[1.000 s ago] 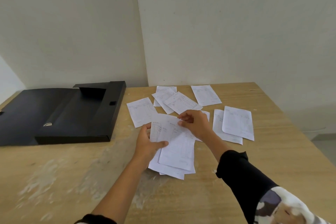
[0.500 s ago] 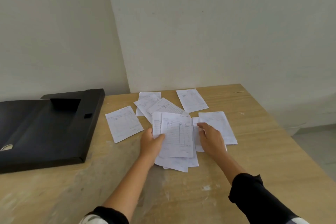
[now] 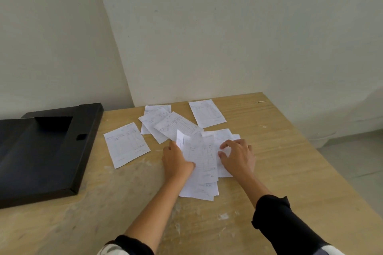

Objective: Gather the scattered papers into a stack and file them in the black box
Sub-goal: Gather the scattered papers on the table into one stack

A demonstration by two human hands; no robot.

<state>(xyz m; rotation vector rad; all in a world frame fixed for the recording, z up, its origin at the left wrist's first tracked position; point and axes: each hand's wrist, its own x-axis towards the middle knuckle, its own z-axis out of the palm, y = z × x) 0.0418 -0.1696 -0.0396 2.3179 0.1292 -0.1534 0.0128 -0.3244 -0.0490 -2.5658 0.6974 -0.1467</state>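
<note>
Five loose papers lie beyond my gathered stack (image 3: 202, 163): one at left (image 3: 126, 144), three overlapping (image 3: 163, 123), one far right (image 3: 207, 113). My left hand (image 3: 176, 162) pinches the stack's left edge; my right hand (image 3: 238, 156) presses flat, fingers spread, on sheets (image 3: 222, 137) beside it. The white printed forms sit mid-worktop (image 3: 290, 151); the open black box (image 3: 41, 151) lies left.

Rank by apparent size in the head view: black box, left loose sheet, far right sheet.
1. black box, by far the largest.
2. left loose sheet.
3. far right sheet; it lies farther from the camera, so the two may truly match.
</note>
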